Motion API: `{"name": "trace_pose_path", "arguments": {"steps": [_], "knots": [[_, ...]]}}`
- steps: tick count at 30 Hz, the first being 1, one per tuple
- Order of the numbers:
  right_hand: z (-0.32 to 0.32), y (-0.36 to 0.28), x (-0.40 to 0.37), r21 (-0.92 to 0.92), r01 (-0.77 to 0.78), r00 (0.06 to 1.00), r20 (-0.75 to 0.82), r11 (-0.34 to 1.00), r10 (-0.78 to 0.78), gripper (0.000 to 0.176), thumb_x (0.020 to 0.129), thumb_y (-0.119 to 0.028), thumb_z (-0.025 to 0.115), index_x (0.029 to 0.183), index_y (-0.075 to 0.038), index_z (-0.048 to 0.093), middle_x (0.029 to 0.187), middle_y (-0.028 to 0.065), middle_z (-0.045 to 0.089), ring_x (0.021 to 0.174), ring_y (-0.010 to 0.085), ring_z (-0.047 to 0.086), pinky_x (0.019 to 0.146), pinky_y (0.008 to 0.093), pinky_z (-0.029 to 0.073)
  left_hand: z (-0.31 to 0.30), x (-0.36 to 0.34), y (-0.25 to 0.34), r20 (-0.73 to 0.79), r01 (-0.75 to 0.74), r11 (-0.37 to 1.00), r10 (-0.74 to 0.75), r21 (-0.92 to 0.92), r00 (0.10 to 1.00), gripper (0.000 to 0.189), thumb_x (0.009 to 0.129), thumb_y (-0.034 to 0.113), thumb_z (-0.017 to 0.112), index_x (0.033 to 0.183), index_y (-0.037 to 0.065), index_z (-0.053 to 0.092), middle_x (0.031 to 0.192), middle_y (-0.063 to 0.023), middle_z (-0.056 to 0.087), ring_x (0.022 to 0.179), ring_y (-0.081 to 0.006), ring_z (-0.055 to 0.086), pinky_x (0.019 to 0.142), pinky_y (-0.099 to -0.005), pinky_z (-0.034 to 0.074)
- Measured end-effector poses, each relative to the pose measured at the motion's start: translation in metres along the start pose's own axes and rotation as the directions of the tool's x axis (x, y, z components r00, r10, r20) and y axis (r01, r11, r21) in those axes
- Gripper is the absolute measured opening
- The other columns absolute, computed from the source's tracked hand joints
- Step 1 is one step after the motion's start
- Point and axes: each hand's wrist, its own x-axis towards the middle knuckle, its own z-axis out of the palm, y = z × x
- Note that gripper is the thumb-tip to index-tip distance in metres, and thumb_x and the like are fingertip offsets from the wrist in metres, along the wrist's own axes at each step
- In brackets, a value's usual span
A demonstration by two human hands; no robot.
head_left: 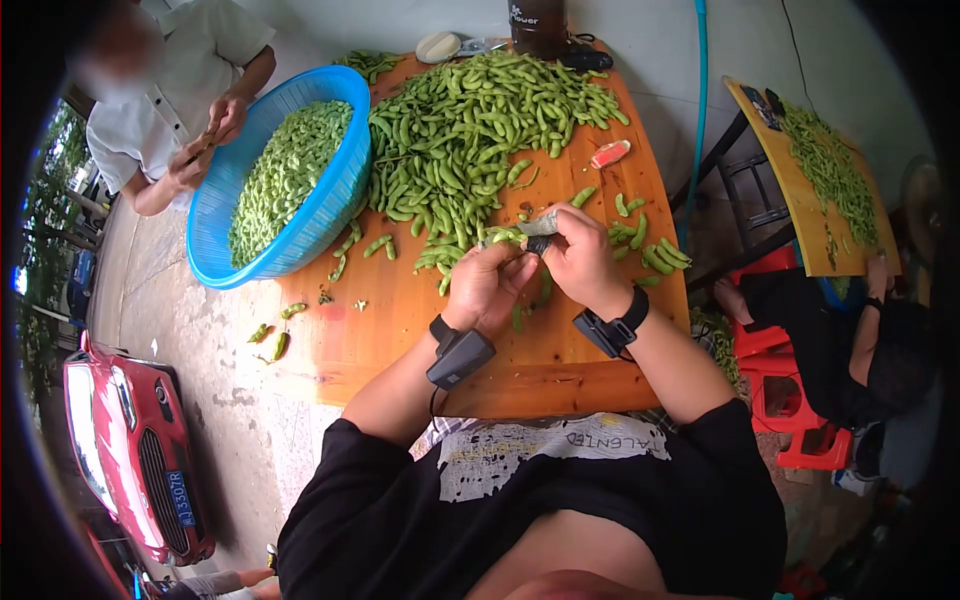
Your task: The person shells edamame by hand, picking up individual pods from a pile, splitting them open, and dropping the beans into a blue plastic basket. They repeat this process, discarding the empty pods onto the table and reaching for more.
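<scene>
Both of my hands meet over the near part of the wooden table, just in front of a large heap of green edamame pods. My left hand is closed, its fingertips pinching a green edamame pod. Close against it, my right hand grips a small grey object with a dark band; its exact kind cannot be made out. Its tip lies near the pod. Loose pods lie to the right of my right hand, and a few more lie to the left.
A blue plastic basket of shelled beans stands at the table's left; a person's hands work beside it. A red-and-white item lies on the wooden table. Another person sits at a second table, right, near red stools.
</scene>
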Motion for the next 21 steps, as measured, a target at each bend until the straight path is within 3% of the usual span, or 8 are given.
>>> {"name": "trace_pose_path", "arguments": {"steps": [3,5,8,14,16,18,20,21], "knots": [[0.001,0.005,0.000,0.017,-0.021,1.000,0.002,1.000,0.021,0.009,0.076,0.006,0.063,0.084,0.003,0.059,0.082,0.0134,0.062,0.070,0.0283,0.063,0.061,0.0340,0.049,0.004,-0.002,0.001,0.008,-0.006,1.000,0.006,0.019,1.000,0.010,0.090,0.002,0.053,0.098,-0.003,0.058,0.095,-0.0116,0.064,0.085,-0.0208,0.065,0.078,-0.0304,0.058],[0.002,0.013,-0.002,0.115,-0.174,0.985,0.007,0.978,0.174,0.007,0.080,0.003,0.064,0.085,0.002,0.061,0.080,0.0124,0.064,0.067,0.0234,0.063,0.060,0.0326,0.049,0.006,-0.002,0.003,0.017,-0.006,0.999,0.006,0.033,1.000,0.013,0.090,0.001,0.053,0.100,-0.004,0.058,0.098,-0.0131,0.065,0.088,-0.0214,0.065,0.077,-0.0294,0.058],[0.004,0.019,-0.004,0.236,-0.216,0.975,0.010,0.947,0.220,0.005,0.083,-0.001,0.064,0.087,0.001,0.063,0.076,0.0119,0.065,0.063,0.0188,0.062,0.058,0.0315,0.048,0.010,-0.004,0.010,0.085,0.029,0.995,-0.038,0.100,0.996,0.018,0.089,0.000,0.053,0.106,-0.006,0.057,0.101,-0.0153,0.065,0.090,-0.0226,0.067,0.076,-0.0273,0.059],[-0.011,0.020,0.003,0.037,-0.226,0.967,0.132,0.973,0.220,0.008,0.083,0.001,0.059,0.089,0.001,0.063,0.074,0.0133,0.065,0.058,0.0172,0.058,0.057,0.0314,0.046,0.006,-0.002,0.022,0.240,0.136,0.978,-0.172,0.157,0.956,0.021,0.089,-0.001,0.054,0.108,-0.008,0.057,0.101,-0.0163,0.066,0.085,-0.0220,0.068,0.069,-0.0234,0.059],[-0.011,0.018,0.003,0.030,-0.248,0.959,0.151,0.968,0.241,0.008,0.082,0.001,0.058,0.089,0.001,0.063,0.073,0.0134,0.065,0.058,0.0175,0.057,0.056,0.0318,0.046,0.006,-0.001,0.021,0.140,0.128,0.971,-0.158,0.203,0.977,0.021,0.089,0.001,0.054,0.108,-0.008,0.057,0.096,-0.0157,0.065,0.073,-0.0177,0.064,0.056,-0.0196,0.053],[-0.013,0.013,0.003,0.023,-0.271,0.950,0.168,0.962,0.263,0.009,0.082,0.002,0.057,0.089,0.001,0.062,0.073,0.0136,0.064,0.057,0.0177,0.056,0.056,0.0322,0.045,0.005,0.004,0.023,0.144,0.148,0.964,-0.182,0.220,0.973,0.020,0.090,0.003,0.053,0.107,-0.008,0.056,0.093,-0.0151,0.065,0.067,-0.0158,0.059,0.051,-0.0195,0.048],[-0.014,0.003,0.005,0.017,-0.309,0.941,0.148,0.951,0.303,0.006,0.080,0.003,0.056,0.086,0.002,0.058,0.073,0.0148,0.062,0.059,0.0243,0.058,0.057,0.0360,0.045,0.006,0.002,0.026,0.147,0.173,0.955,-0.211,0.239,0.966,0.020,0.091,0.004,0.052,0.106,-0.007,0.056,0.090,-0.0145,0.064,0.060,-0.0138,0.054,0.046,-0.0194,0.042],[-0.014,-0.001,0.005,0.016,-0.310,0.941,0.146,0.951,0.305,0.006,0.080,0.003,0.056,0.086,0.002,0.058,0.073,0.0148,0.062,0.059,0.0243,0.058,0.057,0.0360,0.045,0.008,-0.001,0.027,0.099,0.147,0.952,-0.179,0.270,0.979,0.015,0.091,0.005,0.052,0.100,-0.006,0.057,0.087,-0.0141,0.065,0.058,-0.0131,0.052,0.044,-0.0206,0.038]]}}
